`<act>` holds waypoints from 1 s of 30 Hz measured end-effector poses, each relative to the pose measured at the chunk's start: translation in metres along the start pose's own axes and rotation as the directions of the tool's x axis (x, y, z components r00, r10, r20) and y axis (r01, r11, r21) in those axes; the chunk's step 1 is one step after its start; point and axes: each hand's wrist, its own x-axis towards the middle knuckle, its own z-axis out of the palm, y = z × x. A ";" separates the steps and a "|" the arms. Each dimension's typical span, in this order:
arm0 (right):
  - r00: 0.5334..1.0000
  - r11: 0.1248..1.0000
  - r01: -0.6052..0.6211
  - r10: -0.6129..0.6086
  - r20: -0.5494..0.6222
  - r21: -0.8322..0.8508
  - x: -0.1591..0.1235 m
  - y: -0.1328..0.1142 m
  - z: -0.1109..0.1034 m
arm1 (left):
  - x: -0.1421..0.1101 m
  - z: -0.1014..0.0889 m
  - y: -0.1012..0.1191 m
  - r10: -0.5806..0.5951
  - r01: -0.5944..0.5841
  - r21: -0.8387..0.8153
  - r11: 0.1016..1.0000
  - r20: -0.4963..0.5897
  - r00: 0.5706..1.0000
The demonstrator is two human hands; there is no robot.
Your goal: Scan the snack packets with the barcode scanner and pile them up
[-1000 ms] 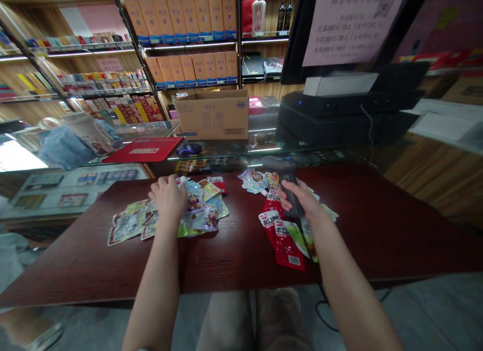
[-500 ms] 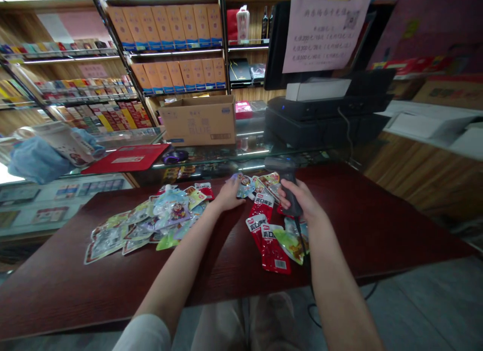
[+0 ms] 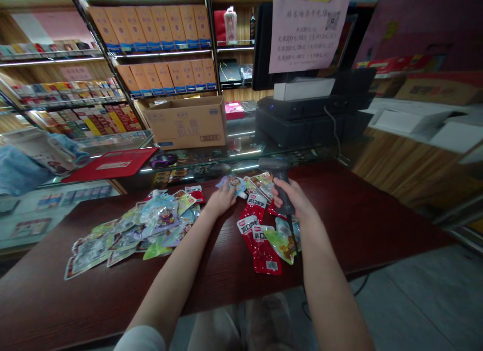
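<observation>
My right hand (image 3: 294,196) is wrapped round the handle of a dark barcode scanner (image 3: 283,182), whose head points left and whose cable runs down along my forearm. My left hand (image 3: 222,199) has its fingers closed on a light blue and purple spouted pouch (image 3: 237,184) at the far side of the table. Just right of that pouch, red snack packets (image 3: 267,255) and a green pouch (image 3: 282,244) lie in a loose group beneath the scanner. A larger heap of spouted pouches and clear-fronted packets (image 3: 160,212) spreads out to the left of my left forearm.
The dark red wooden table (image 3: 339,215) meets a glass counter carrying a cardboard box (image 3: 186,123), a purple mouse (image 3: 164,160) and a red mat (image 3: 111,163). Behind stand a monitor with a pink notice (image 3: 307,33), a black till (image 3: 302,120) and stocked shelves.
The whole view has shifted, so most things sit further left. My left hand stays at the spouted pouch, with more of its purple end showing. The scanner remains in my right hand over the packets.
</observation>
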 end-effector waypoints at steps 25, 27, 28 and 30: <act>0.999 1.000 -0.027 0.026 0.043 0.006 -0.004 0.000 0.010 | -0.018 -0.043 -0.012 -0.667 0.037 -0.980 0.196 -0.106 0.737; 0.995 0.999 -0.042 0.042 0.095 -0.002 -0.006 0.002 0.018 | -0.027 -0.048 -0.016 -0.703 -0.006 -1.000 0.004 -0.007 0.711; 0.991 0.998 -0.054 0.055 0.125 -0.011 -0.007 0.003 0.023 | -0.031 -0.051 -0.019 -0.714 -0.015 -0.996 -0.082 0.049 0.699; 0.979 0.997 -0.074 0.080 0.189 -0.037 -0.009 0.007 0.033 | -0.040 -0.056 -0.024 -0.716 -0.012 -0.976 -0.219 0.152 0.681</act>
